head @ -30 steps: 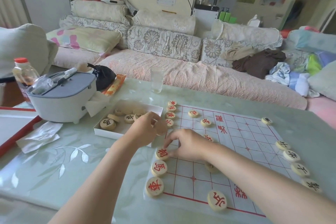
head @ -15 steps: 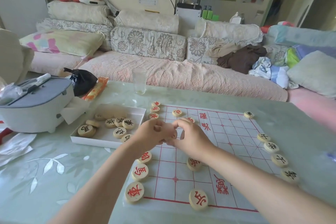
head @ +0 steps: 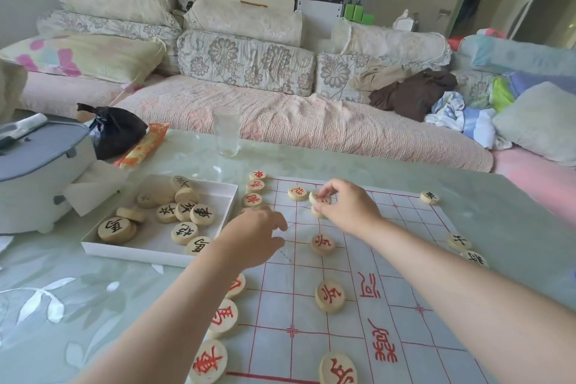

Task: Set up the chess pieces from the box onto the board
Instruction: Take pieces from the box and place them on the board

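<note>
Two hands, joined half a second ago, have parted: the right hand (head: 346,209) pinches a red piece (head: 319,197) just above the far rows of the board (head: 389,243), ready to place; the left hand (head: 252,237) hangs loosely curled, seemingly empty, near the box (head: 134,254).

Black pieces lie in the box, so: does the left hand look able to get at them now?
Probably yes: the left hand is beside the open box, seemingly empty, and nothing covers the black pieces.

Half covered by left forearm (head: 174,305): red-lettered round wooden piece (head: 239,285). Cropped at bottom edge: second red-lettered round wooden piece (head: 338,370).
</note>
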